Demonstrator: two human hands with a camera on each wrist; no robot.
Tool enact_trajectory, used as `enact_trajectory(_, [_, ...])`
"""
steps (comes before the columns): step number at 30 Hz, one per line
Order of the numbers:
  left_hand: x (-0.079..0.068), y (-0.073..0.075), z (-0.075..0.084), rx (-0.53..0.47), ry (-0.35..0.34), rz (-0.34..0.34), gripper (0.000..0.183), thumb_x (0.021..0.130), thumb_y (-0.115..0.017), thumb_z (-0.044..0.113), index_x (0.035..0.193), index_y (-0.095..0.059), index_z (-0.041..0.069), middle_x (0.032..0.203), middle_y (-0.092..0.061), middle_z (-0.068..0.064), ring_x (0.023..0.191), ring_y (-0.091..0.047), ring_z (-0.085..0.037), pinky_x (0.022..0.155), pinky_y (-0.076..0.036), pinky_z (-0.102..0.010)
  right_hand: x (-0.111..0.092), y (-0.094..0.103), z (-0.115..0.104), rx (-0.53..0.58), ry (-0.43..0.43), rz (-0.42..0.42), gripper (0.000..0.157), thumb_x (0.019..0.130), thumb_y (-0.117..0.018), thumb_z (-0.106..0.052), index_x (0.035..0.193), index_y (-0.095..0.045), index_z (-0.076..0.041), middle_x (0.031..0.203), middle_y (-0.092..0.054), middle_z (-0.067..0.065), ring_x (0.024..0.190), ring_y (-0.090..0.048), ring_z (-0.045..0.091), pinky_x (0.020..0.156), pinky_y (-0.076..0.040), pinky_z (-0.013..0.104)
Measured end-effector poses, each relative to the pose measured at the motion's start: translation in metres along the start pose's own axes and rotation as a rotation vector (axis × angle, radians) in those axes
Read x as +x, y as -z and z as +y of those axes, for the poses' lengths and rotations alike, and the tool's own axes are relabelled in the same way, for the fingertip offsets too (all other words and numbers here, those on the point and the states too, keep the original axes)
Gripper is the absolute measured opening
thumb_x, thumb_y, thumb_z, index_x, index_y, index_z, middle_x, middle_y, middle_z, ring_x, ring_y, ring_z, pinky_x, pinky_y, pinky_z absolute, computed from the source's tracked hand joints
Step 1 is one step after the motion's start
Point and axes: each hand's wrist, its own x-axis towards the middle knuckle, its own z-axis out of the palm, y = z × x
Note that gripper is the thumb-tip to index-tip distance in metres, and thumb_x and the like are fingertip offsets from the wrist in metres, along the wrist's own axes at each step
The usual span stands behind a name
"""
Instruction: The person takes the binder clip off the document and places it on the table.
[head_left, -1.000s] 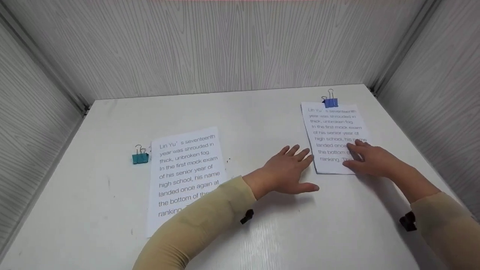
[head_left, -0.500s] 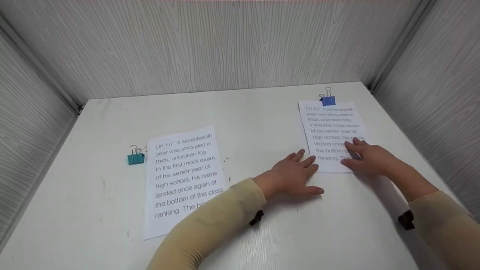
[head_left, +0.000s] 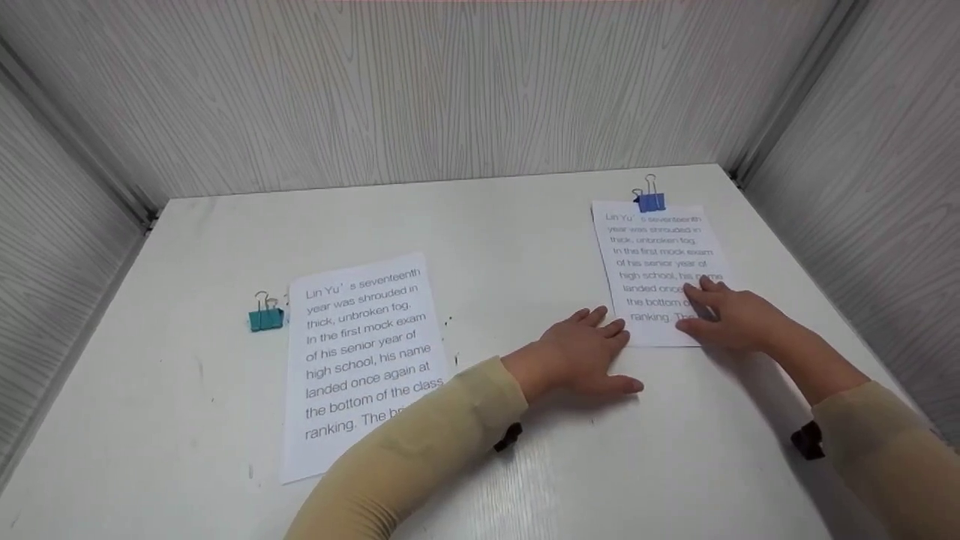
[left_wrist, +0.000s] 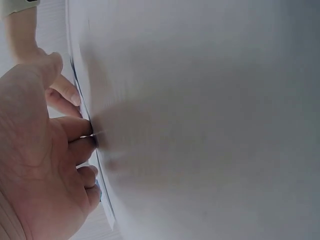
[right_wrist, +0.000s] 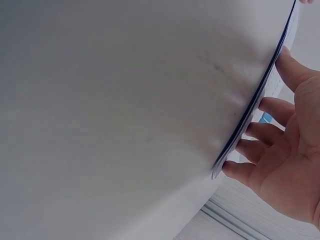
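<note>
A stack of printed paper sheets (head_left: 660, 259) lies at the right, with a blue binder clip (head_left: 652, 201) at its top edge. My right hand (head_left: 739, 319) rests its fingertips on the lower right part of that stack, thumb near the last printed line. In the right wrist view the fingers (right_wrist: 267, 132) are spread and slightly bent over the stack's edge. My left hand (head_left: 577, 356) lies flat with fingers spread, fingertips right at the stack's lower left corner. The left wrist view shows the fingertips (left_wrist: 82, 150) along the paper edge.
A second printed paper stack (head_left: 360, 337) lies on the left of the white table (head_left: 487, 225), partly under the left sleeve (head_left: 427, 442). A teal binder clip (head_left: 265, 318) stands beside its upper left edge. Wood-grain panels (head_left: 420, 90) enclose the back and sides.
My left hand has shifted from beside the right stack's left edge onto its lower left corner. My right hand stays on the same stack. The head view has shifted slightly.
</note>
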Motion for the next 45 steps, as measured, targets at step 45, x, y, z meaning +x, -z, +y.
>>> enact_trajectory(45, [-0.115, -0.021, -0.038, 0.101, -0.032, 0.081, 0.085, 0.103, -0.045, 0.071, 0.159, -0.049, 0.008, 0.164, -0.046, -0.007, 0.158, -0.031, -0.031, 0.131, -0.014, -0.042, -0.015, -0.033, -0.106, -0.202, 0.217, 0.103, 0.077, 0.099, -0.068, -0.053, 0.159, -0.049, -0.009, 0.16, -0.043, 0.027, 0.144, -0.046, 0.05, 0.108, -0.047, 0.064])
